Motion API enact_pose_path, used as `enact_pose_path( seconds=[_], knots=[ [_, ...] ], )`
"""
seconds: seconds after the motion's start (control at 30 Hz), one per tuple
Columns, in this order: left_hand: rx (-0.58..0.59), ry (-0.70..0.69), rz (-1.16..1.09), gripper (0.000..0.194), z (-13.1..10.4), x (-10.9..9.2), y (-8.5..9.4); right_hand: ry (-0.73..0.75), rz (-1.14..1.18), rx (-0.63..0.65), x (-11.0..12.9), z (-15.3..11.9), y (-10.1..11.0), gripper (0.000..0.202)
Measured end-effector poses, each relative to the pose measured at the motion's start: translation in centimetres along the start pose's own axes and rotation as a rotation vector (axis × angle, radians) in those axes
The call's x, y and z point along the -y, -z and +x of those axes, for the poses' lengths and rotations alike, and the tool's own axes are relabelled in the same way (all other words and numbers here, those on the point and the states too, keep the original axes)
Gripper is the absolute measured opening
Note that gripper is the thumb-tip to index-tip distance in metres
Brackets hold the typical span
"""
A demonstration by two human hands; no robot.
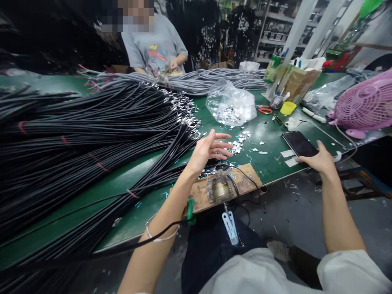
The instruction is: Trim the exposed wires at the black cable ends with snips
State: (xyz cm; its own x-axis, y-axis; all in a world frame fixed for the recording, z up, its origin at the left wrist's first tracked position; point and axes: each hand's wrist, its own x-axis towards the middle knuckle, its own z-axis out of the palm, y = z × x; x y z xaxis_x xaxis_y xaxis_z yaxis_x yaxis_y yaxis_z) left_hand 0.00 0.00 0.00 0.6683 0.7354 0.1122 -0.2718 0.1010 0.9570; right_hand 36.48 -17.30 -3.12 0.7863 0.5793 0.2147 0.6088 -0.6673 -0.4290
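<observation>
Dozens of black cables [76, 139] spread across the green bench [134, 163], their stripped ends bunched toward the middle. Across from them, a person in a grey T-shirt [159, 47] had both forearms by the grey cables [211, 77]. The wearer's left hand [202, 153] hovered beside the black cable ends, fingers spread wide, with nothing visible in its grip. Below it sat a small machine [221, 190] on a wooden board [248, 175]; silvery scraps [240, 143] lay just past the fingertips. Farther right, near the bench edge, was the phone [299, 143], its near end between the thumb and fingers of the right hand [321, 161]. I judged that handling the phone was the step in hand; shifting it would call for a firm pinch, clear of the paper labels [291, 162] beside it. A pink fan [364, 104] stood beyond.
</observation>
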Motion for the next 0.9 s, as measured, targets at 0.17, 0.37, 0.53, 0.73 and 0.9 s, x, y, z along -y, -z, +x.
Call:
enact_pose_path(
  seconds=[0.17,0.37,0.53,0.73,0.9],
  knots=[
    [0.004,0.004,0.032,0.053,0.0,0.3,0.1,-0.031,-0.010,-0.006,-0.3,0.7,0.1,0.102],
    [0.020,0.035,0.101,0.056,-0.3,0.0,0.2,-0.086,-0.031,0.045,-1.1,2.9,-0.2,0.099],
    [0.030,0.035,0.095,0.057,-0.3,-0.1,0.1,-0.029,-0.082,0.069,-1.3,4.0,-0.1,0.091],
    [-0.161,-0.089,0.033,0.057,0.3,-1.1,1.7,0.238,-0.032,-0.130,4.4,1.1,-0.9,0.070],
    [-0.394,-0.109,0.318,0.053,1.1,-0.8,3.9,0.736,0.318,0.186,15.8,-3.0,-4.5,0.034]
  ],
)
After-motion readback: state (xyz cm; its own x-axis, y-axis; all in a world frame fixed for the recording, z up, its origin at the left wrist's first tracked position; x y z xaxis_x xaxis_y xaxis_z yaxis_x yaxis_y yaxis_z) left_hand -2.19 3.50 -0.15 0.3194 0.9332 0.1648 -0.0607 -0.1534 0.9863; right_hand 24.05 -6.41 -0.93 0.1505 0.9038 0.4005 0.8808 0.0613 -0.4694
